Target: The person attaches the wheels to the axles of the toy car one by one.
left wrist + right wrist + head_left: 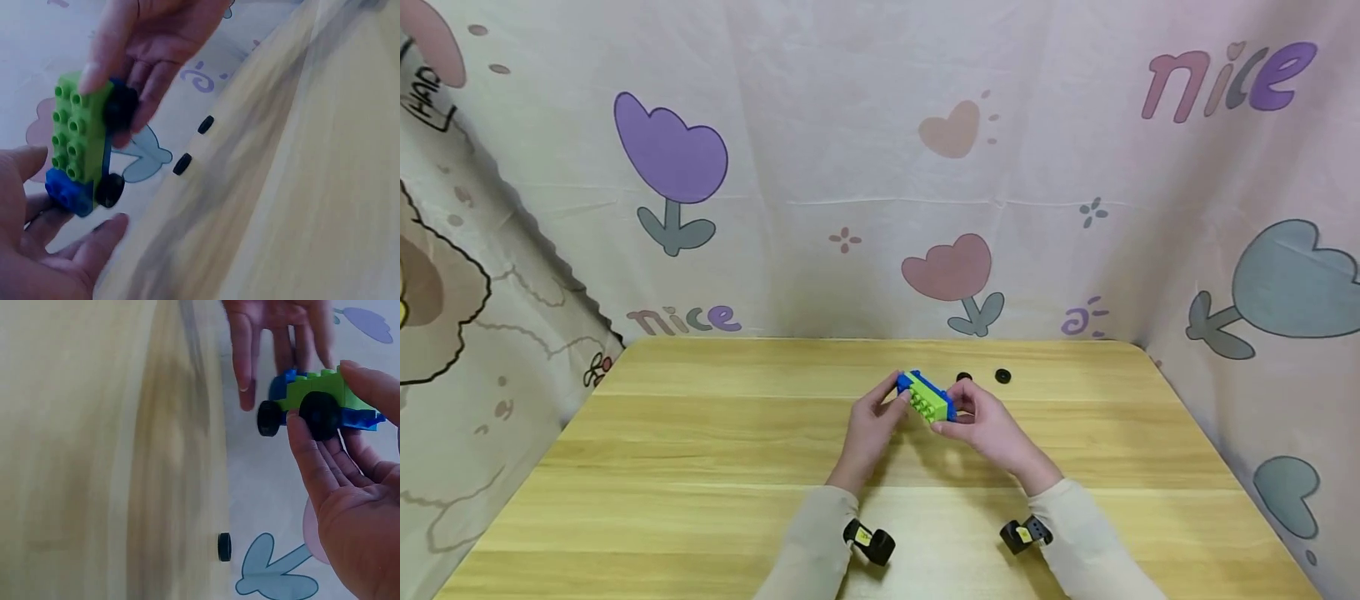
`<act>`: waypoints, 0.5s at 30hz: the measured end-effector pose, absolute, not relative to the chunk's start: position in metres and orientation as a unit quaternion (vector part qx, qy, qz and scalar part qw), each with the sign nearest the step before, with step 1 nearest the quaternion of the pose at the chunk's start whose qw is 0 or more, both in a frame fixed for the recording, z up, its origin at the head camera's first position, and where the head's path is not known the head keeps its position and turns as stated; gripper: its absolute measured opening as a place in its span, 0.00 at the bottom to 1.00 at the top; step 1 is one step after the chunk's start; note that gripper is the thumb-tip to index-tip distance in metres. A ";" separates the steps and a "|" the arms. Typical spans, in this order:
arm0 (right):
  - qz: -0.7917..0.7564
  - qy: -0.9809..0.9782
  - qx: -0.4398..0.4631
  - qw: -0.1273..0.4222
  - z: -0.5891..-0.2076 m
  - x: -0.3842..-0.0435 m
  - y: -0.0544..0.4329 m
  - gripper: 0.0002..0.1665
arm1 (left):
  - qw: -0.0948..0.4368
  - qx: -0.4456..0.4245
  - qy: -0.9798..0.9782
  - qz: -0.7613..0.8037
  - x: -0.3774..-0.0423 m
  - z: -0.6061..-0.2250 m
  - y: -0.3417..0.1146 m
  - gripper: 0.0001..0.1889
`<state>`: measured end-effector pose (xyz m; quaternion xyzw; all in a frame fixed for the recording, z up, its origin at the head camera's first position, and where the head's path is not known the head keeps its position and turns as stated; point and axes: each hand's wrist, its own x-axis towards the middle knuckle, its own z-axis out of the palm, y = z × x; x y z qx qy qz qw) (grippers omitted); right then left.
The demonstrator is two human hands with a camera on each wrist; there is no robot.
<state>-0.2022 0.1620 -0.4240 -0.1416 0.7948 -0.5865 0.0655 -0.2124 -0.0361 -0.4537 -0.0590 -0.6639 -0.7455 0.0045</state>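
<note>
A toy car (928, 400) of lime-green and blue building bricks is held above the table. In the left wrist view, round studs cover the green brick (78, 134), and black wheels (111, 190) sit along one side. My right hand (988, 425) grips the car at one end, thumb on the green brick and fingers against a wheel (321, 416). At the car's other, blue end is my left hand (868, 433), its thumb and fingers spread loosely around it. Whether the left fingertips touch the bricks is hard to tell.
Two loose black wheels (1003, 376) lie near the back of the wooden table (715, 450), beyond my right hand. A printed cloth (820, 142) hangs behind the table and along its sides. Each wrist carries a small black camera (871, 542).
</note>
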 end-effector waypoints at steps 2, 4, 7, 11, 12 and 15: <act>-0.574 0.804 -0.145 0.063 -0.425 -0.201 0.160 0.21 | -0.007 -0.046 -0.650 -0.759 -0.212 -0.452 -0.034 0.28; -0.561 0.813 -0.150 0.054 -0.426 -0.200 0.159 0.20 | -0.014 -0.038 -0.641 -0.766 -0.211 -0.449 -0.031 0.28; -0.538 0.825 -0.165 0.043 -0.426 -0.198 0.157 0.19 | -0.017 -0.028 -0.632 -0.775 -0.210 -0.447 -0.028 0.28; -0.520 0.831 -0.192 0.034 -0.426 -0.196 0.154 0.18 | 0.001 -0.007 -0.634 -0.773 -0.209 -0.447 -0.026 0.26; -0.519 0.831 -0.197 0.034 -0.426 -0.196 0.154 0.18 | 0.007 -0.005 -0.636 -0.772 -0.209 -0.447 -0.026 0.26; -0.515 0.829 -0.214 0.039 -0.427 -0.195 0.153 0.19 | 0.018 -0.003 -0.637 -0.771 -0.209 -0.447 -0.027 0.25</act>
